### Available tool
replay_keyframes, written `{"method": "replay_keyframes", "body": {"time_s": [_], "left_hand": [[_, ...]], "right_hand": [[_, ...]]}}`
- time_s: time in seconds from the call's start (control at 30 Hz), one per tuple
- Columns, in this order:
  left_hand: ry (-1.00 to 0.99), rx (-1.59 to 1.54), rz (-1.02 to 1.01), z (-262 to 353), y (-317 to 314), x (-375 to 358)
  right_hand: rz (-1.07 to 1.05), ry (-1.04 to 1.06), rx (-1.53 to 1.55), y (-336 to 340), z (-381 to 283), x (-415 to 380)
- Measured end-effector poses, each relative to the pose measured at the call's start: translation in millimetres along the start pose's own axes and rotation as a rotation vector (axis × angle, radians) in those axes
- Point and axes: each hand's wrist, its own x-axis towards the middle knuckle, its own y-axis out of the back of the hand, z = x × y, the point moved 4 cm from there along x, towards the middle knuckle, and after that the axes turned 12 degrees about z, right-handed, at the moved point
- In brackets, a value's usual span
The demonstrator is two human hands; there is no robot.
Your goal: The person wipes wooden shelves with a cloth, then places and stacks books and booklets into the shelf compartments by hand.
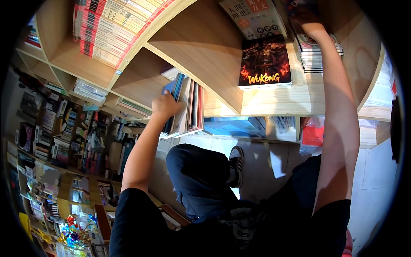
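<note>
My left hand (pixel 166 104) is closed around the edge of some thin blue books (pixel 175 85) that stand upright at the front of a shelf. Beside them, more thin books (pixel 195 105) with white, red and dark spines lean in a row. My right hand (pixel 305 21) reaches deep into the upper compartment, over a stack of books (pixel 311 60). It is at a dark-covered book near the top of that stack, but shadow hides its fingers. Between my arms, a dark book titled WUKONG (pixel 265 62) lies face up on the shelf.
Behind the WUKONG book is a pale book with Chinese characters (pixel 252 17). Rows of red-and-cream books (pixel 111 30) fill the upper left shelf. A wooden divider (pixel 201 55) separates the compartments. Below are a blue box (pixel 235 127) and a red package (pixel 312 135).
</note>
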Motion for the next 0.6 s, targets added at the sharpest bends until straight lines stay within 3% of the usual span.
{"method": "replay_keyframes", "body": {"time_s": [0.07, 0.17, 0.33, 0.5, 0.6], "left_hand": [[-0.053, -0.027, 0.004, 1, 3, -5], [-0.085, -0.041, 0.084, -8, 20, -14], [-0.019, -0.109, 0.114, -54, 29, -16], [0.053, -0.573, 0.318, -165, 16, -22], [0.217, -1.066, 0.206, -205, 36, -53]], "right_hand": [[0.108, -0.019, -0.001, -2, 2, -2], [0.048, 0.047, -0.190, -5, 3, 7], [0.042, 0.078, -0.022, -12, 11, 11], [0.027, -0.053, 0.060, -15, 22, 12], [0.135, -0.034, 0.099, -19, 38, 8]]}}
